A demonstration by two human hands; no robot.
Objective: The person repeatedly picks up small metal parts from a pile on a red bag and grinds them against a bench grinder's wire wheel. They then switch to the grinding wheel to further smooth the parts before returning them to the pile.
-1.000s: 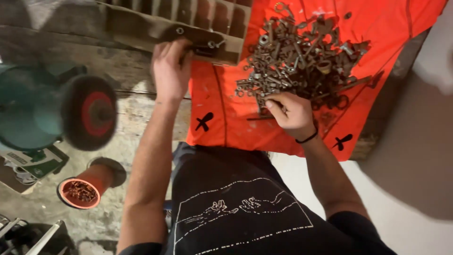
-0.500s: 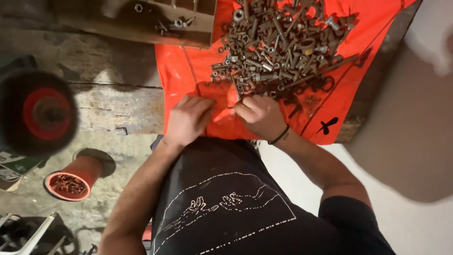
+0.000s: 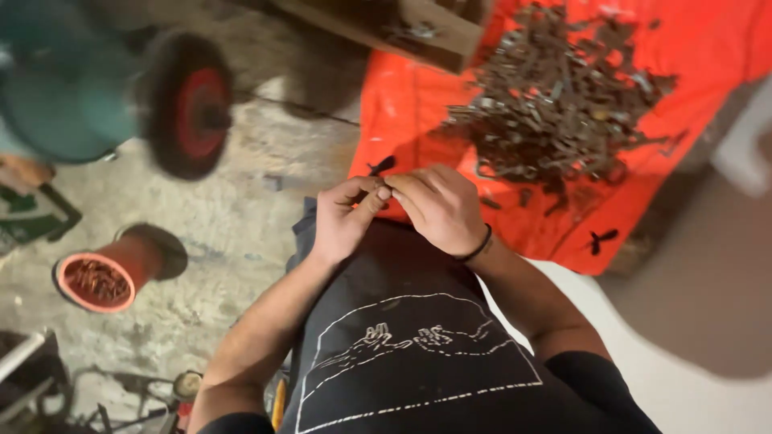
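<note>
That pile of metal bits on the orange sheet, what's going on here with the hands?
A person in a black printed shirt has both hands together at the near edge of an orange sheet. The left hand and right hand meet at the fingertips, apparently pinching something too small to identify. Beyond them lies a heap of rusty metal parts, with a wooden box at the sheet's far corner. An orange container of small pieces sits on the concrete floor.

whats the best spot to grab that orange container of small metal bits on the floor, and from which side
Probably around the round side wall, just behind the rim, coming from above. The orange container lies tilted on the concrete floor, its open mouth turned towards the camera and full of small pieces, so a grip on the wall could tip it upright without spilling. Both hands are busy together away from it.
</note>
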